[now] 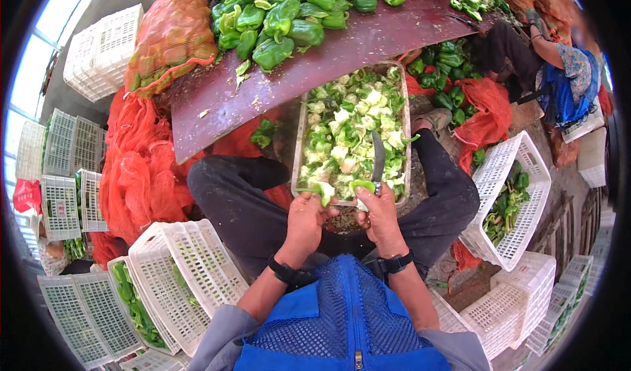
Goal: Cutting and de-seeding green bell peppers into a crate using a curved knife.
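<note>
With clock directions taken from the hands, a pale green scrap (pixel 325 193) is pinched in the fingertips of the left hand (pixel 306 218). In the right hand (pixel 381 217), a knife (pixel 378 157) is gripped, its dark curved blade pointed to twelve; a green piece (pixel 362 185) is held there too, just beside the handle. A black band (pixel 396 262) is worn on each wrist.

At twelve, between the knees, a tub (pixel 302 131) is seen — heaped with cut bits (pixel 348 131), over which the blade is held. Beyond it, whole peppers (pixel 282 23) are piled on a maroon table (pixel 220 105), with a filled sack (pixel 174 39) set between ten and eleven. Red netting (pixel 141 174) is bunched between nine and ten. White crates are placed around: one (pixel 204 259) at eight, one (pixel 526 220) at three — tilted, with peppers (pixel 507 203) inside. At two, a co-worker (pixel 572 85) is seated.
</note>
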